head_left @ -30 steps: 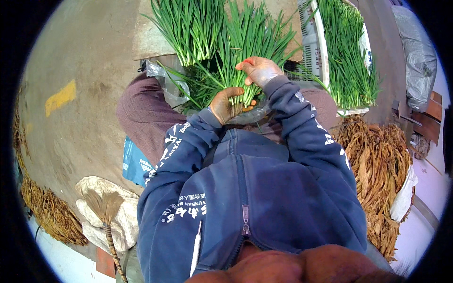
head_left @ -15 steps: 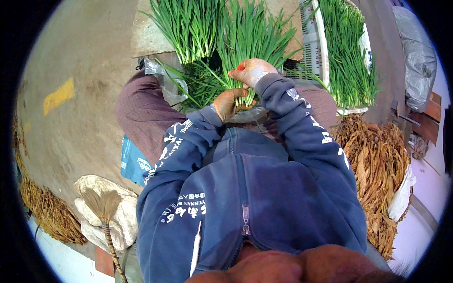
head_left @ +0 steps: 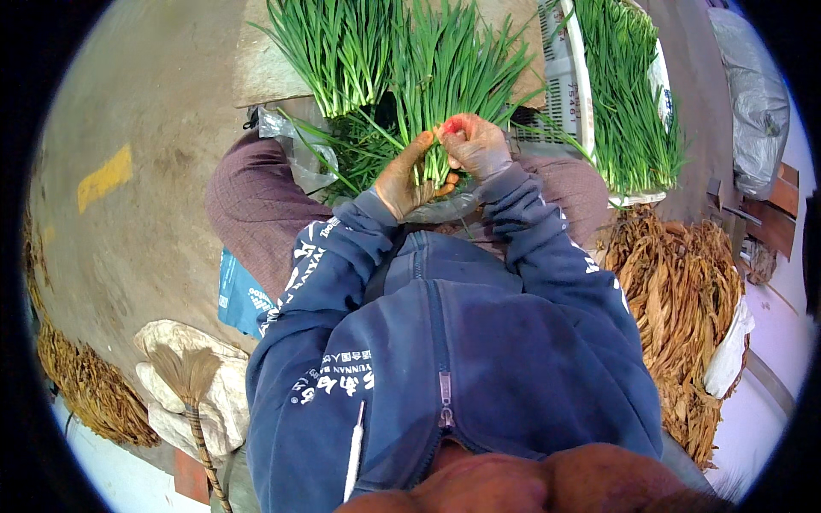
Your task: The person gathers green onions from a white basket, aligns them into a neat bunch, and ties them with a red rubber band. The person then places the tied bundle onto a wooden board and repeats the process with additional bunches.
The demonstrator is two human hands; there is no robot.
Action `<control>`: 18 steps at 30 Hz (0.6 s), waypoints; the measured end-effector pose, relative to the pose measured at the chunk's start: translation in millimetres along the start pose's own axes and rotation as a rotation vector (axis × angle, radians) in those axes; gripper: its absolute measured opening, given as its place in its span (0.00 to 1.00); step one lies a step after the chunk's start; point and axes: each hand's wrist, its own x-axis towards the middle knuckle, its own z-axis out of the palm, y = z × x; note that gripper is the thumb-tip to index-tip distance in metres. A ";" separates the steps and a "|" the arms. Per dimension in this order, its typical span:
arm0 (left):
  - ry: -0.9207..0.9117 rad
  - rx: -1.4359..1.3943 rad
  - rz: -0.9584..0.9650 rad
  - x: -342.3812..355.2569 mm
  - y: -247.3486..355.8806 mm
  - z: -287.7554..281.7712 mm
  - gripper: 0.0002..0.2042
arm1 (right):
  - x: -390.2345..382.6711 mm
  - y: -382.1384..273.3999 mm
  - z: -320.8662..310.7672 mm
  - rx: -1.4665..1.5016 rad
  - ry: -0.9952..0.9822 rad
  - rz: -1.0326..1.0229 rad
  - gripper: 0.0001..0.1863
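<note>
A loose bunch of green garlic chives [head_left: 449, 64] spreads away from me, its pale stem ends toward my lap. My left hand [head_left: 402, 181] is wrapped around the lower stems from the left. Against the right side of the same stems, my right hand [head_left: 481, 147] is closed, its fingers curled. A bit of red shows at its fingertips; I cannot make out whether it is held or worn. Another bunch of chives [head_left: 333, 64] lies at the left on a flat board [head_left: 256, 64]. Loose green leaves [head_left: 363, 154] lie below it, over my lap.
At the right stands a white plastic crate [head_left: 584, 94] filled with chives. Clear plastic film [head_left: 312, 158] lies over my left leg. Dried brown leaves [head_left: 667, 316] are heaped at my right. A broom [head_left: 188, 376] rests on a white sack [head_left: 227, 419] at the lower left.
My right hand has turned and drawn slightly back toward me, its fingers now curled at the stems. My left hand has shifted slightly left, its thumb now raised along the bunch.
</note>
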 end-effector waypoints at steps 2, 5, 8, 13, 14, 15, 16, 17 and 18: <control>-0.002 -0.016 -0.005 2.1 0.2 -6.1 0.18 | -5.3 6.9 1.3 -0.013 -0.012 -0.095 0.08; 0.118 -0.041 0.037 1.3 -1.8 0.8 0.18 | -20.9 -2.9 6.2 -0.113 -0.049 -0.138 0.08; 0.124 -0.048 0.052 1.2 -1.4 -5.2 0.15 | -33.6 -17.1 6.0 -0.298 -0.192 -0.240 0.07; 0.151 -0.055 0.075 -2.0 3.0 7.1 0.13 | -43.7 -31.1 2.4 0.070 -0.256 -0.153 0.08; 0.174 0.034 0.090 -3.4 2.3 8.0 0.13 | -34.0 -31.4 -2.3 0.018 -0.209 -0.261 0.08; 0.151 0.032 0.078 -3.0 2.7 6.7 0.15 | -24.4 -31.7 -7.8 -0.034 -0.159 -0.368 0.08; 0.126 0.032 0.069 -2.4 3.8 3.8 0.16 | -17.8 -37.0 -9.3 0.093 -0.210 -0.319 0.09; 0.101 0.032 0.060 -1.5 4.6 1.4 0.18 | -17.1 -48.7 -14.9 0.097 -0.177 -0.102 0.10; 0.058 -0.004 0.072 -0.3 4.5 0.2 0.19 | -8.5 -49.3 -23.1 0.044 -0.199 -0.031 0.11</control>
